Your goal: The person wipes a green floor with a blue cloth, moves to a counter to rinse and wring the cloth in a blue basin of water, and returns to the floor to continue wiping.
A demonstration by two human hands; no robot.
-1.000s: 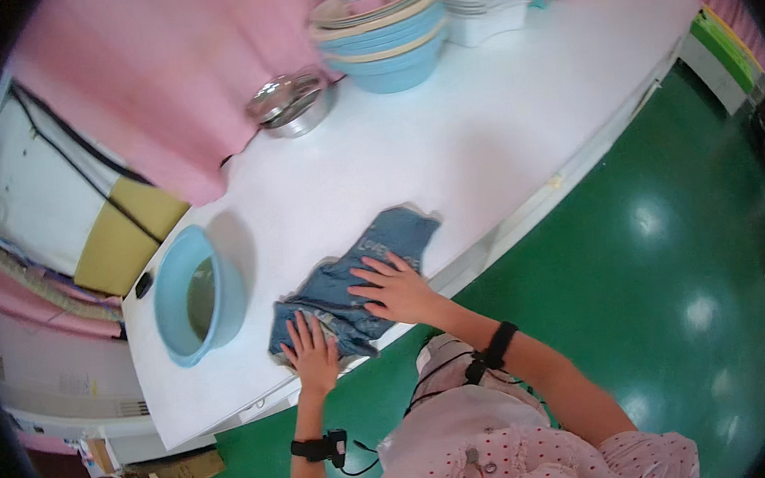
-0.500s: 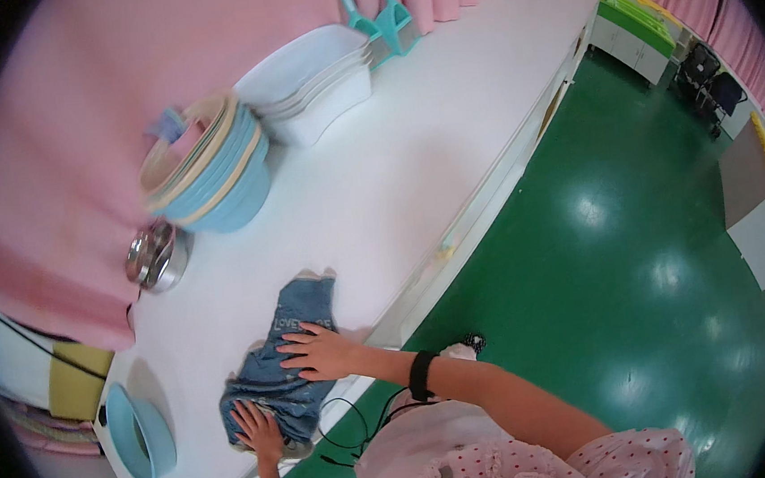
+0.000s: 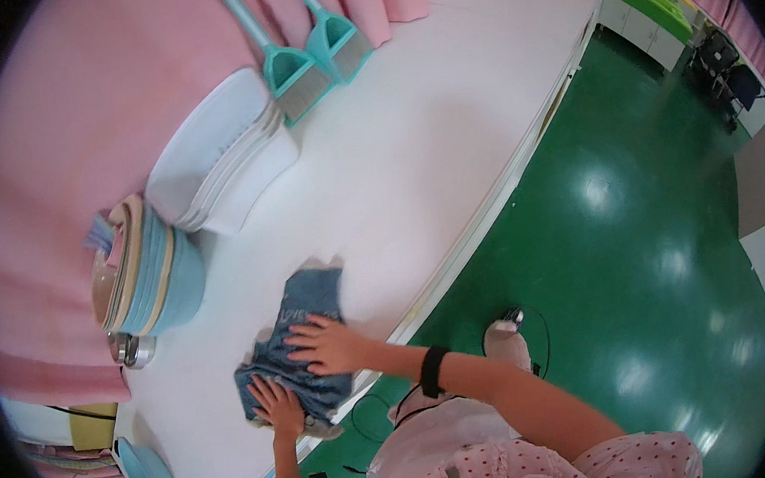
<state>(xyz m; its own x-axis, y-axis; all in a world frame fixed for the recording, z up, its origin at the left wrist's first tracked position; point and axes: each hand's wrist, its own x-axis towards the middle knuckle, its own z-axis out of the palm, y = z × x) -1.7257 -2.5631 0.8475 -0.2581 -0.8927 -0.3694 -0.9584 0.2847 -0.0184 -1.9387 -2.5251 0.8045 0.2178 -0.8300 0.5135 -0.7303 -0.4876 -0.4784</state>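
Observation:
A small blue denim garment (image 3: pixel 314 291) with pale, fluffy-looking edges and lettering lies on the white tabletop (image 3: pixel 413 174), close to its front edge. Its lower part is wrinkled, and I cannot make out the exact cut. My left hand (image 3: pixel 277 407) rests on the lower left part, palm down with fingers spread. Pressed flat across the middle is my right hand (image 3: pixel 326 344), its fingers stretched toward the left. Both hands are open and touch the cloth without gripping it. Part of the garment is hidden under them.
Along the pink curtain stand stacked blue and cream basins (image 3: pixel 161 274), nested white tubs (image 3: pixel 243 178), teal dustpans (image 3: pixel 298 79) and metal bowls (image 3: pixel 138 350). A light blue basin (image 3: pixel 149 473) sits at the near left corner. Beyond the table edge lies green floor (image 3: pixel 600 267).
The view has turned, so the tubs and basins appear farther left and lower. Both hands stay flat on the denim garment, in nearly the same places on it.

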